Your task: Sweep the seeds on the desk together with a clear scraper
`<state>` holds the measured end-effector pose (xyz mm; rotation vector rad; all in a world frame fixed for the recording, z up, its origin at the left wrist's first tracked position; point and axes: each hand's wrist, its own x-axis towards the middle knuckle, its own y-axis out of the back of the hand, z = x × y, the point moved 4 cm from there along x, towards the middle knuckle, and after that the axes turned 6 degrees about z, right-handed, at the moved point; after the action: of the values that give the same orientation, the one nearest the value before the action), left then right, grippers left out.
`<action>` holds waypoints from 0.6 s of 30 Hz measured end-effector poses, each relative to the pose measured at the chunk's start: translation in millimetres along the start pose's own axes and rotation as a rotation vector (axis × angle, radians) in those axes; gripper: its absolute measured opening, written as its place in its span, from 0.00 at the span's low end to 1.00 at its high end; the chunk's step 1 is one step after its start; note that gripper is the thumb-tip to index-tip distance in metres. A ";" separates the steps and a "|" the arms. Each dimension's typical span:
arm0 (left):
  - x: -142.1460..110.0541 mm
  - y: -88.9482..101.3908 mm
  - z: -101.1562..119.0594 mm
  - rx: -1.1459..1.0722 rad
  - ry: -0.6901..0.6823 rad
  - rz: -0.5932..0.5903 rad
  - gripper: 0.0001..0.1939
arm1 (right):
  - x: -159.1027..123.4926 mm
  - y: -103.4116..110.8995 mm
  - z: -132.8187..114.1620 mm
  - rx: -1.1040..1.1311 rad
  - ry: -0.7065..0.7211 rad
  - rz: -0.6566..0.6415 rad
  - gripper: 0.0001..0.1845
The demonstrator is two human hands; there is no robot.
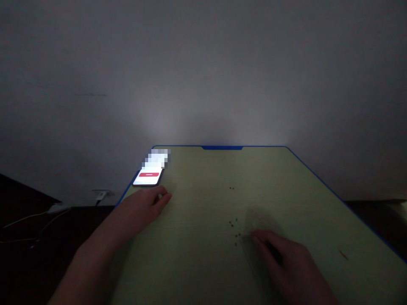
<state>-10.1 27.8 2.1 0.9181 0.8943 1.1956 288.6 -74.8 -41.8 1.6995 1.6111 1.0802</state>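
My left hand rests on the pale green table just in front of a lit phone. Its fingers are curled together and nothing shows in them. The phone lies flat at the table's far left corner, its screen white with a red bar. My right hand lies on the near right part of the table, fingers bent and pinched at the edge of a faint, see-through thing that I cannot make out in the dim light. Several small dark specks lie just left of those fingertips.
The table has a blue rim and stands against a bare grey wall. Left of it, on the dark floor, lie a white plug or charger and thin cables. A small reddish mark sits near the right edge.
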 end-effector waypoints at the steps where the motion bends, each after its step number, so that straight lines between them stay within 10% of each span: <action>1: -0.1 0.1 0.3 0.002 0.003 -0.002 0.21 | 0.7 -0.3 1.3 -0.006 -0.018 0.010 0.21; 18: 1.0 -1.1 -3.7 -0.004 0.001 0.017 0.21 | 15.3 -9.1 -11.2 0.033 -0.065 0.001 0.19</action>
<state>-12.9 29.1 -0.3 0.9236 0.8855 1.2121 273.6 -60.1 -40.9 1.7396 1.5959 0.9934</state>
